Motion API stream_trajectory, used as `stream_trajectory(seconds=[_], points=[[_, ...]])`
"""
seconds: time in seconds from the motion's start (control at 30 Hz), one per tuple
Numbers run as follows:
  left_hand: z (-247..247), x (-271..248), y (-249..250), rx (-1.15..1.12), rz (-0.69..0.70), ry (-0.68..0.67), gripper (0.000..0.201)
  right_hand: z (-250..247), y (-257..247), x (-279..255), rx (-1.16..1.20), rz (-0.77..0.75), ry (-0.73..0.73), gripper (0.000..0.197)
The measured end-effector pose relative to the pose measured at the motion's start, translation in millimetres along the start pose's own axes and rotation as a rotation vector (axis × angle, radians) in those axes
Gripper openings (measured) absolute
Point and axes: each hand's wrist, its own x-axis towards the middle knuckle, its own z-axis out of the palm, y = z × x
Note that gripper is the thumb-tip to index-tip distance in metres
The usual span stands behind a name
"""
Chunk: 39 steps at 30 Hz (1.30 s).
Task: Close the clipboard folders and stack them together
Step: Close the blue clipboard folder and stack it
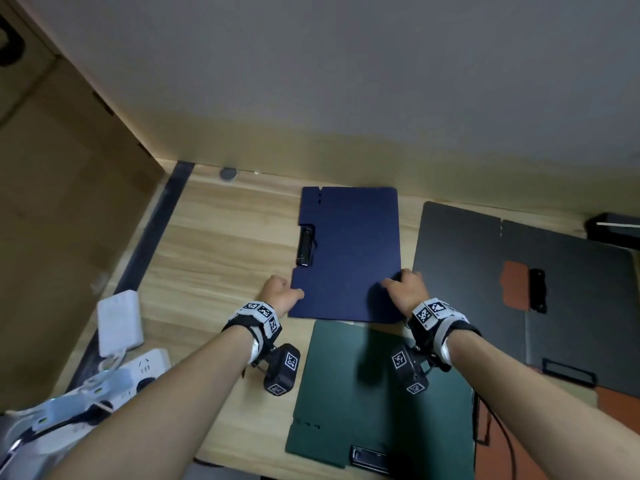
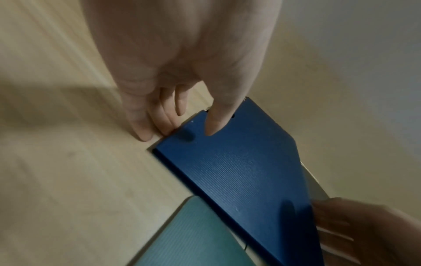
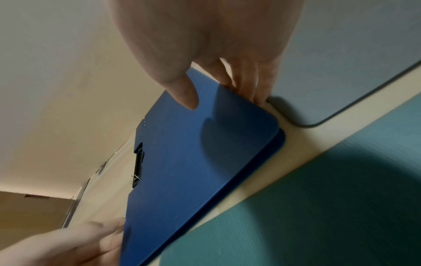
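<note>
Both my hands pinch the closed blue folder (image 1: 349,254) at its near corners, left hand (image 1: 280,294) and right hand (image 1: 407,289); its long axis points toward the desk's (image 1: 214,244) far edge, green folder (image 1: 377,393) just nearer me.

The blue clipboard folder (image 1: 349,254) lies closed and flat on the wooden desk, its black metal clip (image 1: 305,247) showing through a notch in the left edge of the cover. Just nearer the person lies the green clipboard folder (image 1: 377,386) — also closed, flat, its clip (image 1: 369,457) at the near edge; a thin strip of desk separates the two. To the right the black clipboard folder (image 1: 540,289) lies spread open — two dark panels side by side, a black clip (image 1: 537,289) at the fold.
</note>
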Motion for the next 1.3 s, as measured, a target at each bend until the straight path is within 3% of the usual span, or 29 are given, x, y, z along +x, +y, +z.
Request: stream_trajectory(seconds=[0.13, 0.23, 0.33, 0.47, 0.87, 1.0, 1.17, 1.3], points=[[7.1, 9.2, -9.1, -0.166, -0.064, -0.047, 0.015, -1.7, -2.5, 11.8, 0.075, 0.022, -0.011, 0.041], [3.1, 11.2, -16.1, -0.264, -0.064, -0.053, 0.030, -3.0, 0.2, 17.9, 0.226, 0.053, -0.039, 0.039], [-5.0, -4.7, -16.5, -0.391, -0.043, -0.084, 0.033, -7.7, 0.7, 14.5, 0.419, 0.076, -0.034, 0.034], [-9.8, -29.3, -14.4, -0.541, 0.046, -0.055, 0.029, -13.1, -6.4, 0.0, 0.507, 0.034, -0.022, 0.008], [-33.0, -80.1, 13.8, -0.456, 0.437, -0.001, 0.037, -57.1, -41.5, -61.3, 0.923, -0.293, 0.133, 0.009], [-33.3, -91.8, 25.1, -0.296, 0.448, -0.088, 0.032, -86.6, -46.4, -77.1, 0.908, -0.371, 0.237, 0.014], [-34.7, -92.4, 6.7, -0.010, 0.287, -0.279, 0.026, -124.3, -22.4, -85.2, 0.730, -0.368, 0.275, 0.020], [-26.0, -86.7, -22.5, -0.016, 0.134, -0.197, 0.021, -128.9, 16.8, -82.9, 0.475, -0.353, 0.177, 0.016]])
